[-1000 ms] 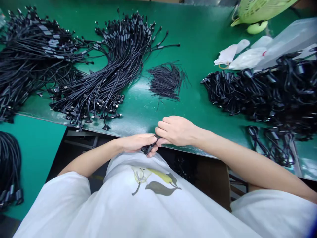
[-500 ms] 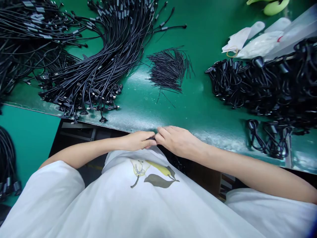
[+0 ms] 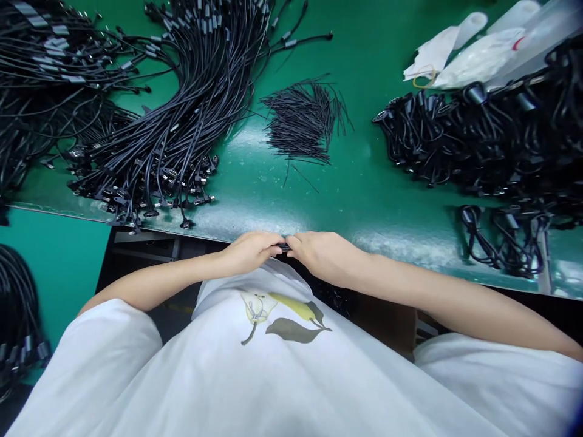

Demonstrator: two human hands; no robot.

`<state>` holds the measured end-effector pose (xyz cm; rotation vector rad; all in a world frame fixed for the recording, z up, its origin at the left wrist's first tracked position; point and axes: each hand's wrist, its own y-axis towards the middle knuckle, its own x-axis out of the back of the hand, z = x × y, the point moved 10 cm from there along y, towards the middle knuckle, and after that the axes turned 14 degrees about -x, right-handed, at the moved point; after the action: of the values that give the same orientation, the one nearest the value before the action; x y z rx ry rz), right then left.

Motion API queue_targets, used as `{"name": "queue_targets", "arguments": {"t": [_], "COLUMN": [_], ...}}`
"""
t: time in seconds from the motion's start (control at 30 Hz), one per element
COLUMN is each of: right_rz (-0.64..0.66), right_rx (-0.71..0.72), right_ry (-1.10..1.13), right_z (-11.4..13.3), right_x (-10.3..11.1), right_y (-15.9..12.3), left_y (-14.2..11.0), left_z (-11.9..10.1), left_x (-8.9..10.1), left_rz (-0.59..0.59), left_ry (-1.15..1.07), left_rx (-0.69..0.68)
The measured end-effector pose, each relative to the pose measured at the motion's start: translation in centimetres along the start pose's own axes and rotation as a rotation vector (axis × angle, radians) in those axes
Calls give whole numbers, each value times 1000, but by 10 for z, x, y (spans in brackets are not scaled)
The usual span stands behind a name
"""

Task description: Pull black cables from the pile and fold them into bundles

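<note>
My left hand (image 3: 249, 251) and my right hand (image 3: 322, 255) meet at the near edge of the green table (image 3: 364, 188), just in front of my chest. Both are closed, fingertips pinched together on a small black cable piece (image 3: 284, 247) that shows only as a dark sliver between them. Straight beyond the hands lies a small heap of thin black ties (image 3: 303, 121). A fan of loose black cables (image 3: 177, 133) spreads out at the left. Bundled black cables (image 3: 483, 139) are piled at the right.
More black cables (image 3: 40, 79) cover the far left of the table. White plastic bags (image 3: 473, 51) lie at the back right. A few coiled cables (image 3: 501, 240) sit near the right front edge. Another cable bunch (image 3: 18, 315) rests on a lower green surface at left.
My hands slid from below the table edge up onto it, and the black piece between them is now mostly covered. The view tilted down, dropping the light green object out of sight.
</note>
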<state>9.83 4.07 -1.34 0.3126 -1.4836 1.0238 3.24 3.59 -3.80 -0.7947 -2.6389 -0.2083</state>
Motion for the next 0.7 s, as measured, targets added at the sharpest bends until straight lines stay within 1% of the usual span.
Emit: {"name": "queue_targets", "arguments": {"t": [0.1,0.17,0.23,0.3,0.43,0.5,0.57,0.63,0.67,0.7], "right_rz": [95,103,79,21,-148,-235,-284,-253,-211,-153], "right_rx": [-21,-29,-36,-40,-62,-73,-88,-90,-61,-1], "right_ry": [157,263,315,288,121,67,53,88,131,190], "right_z": [-7,-12,-16,-17,-14,-13,-14,-18,-20,-20], "right_x": [-7,-6,-4,-3,-2,1,5,5,5,4], "right_y": [14,20,22,22,22,22,23,25,28,30], "left_y": [0,-1,-1,-1,4,8,11,12,12,11], "left_z": [2,3,4,3,3,3,3,6,9,12], "left_x": [8,11,13,13,9,11,13,14,14,14], "left_rz": [-65,-65,-50,-27,53,53,50,75,88,93], "left_ry": [147,198,237,296,407,413,431,477,500,512], "left_rx": [-47,-32,-8,9,19,14,6,4,6,9]}}
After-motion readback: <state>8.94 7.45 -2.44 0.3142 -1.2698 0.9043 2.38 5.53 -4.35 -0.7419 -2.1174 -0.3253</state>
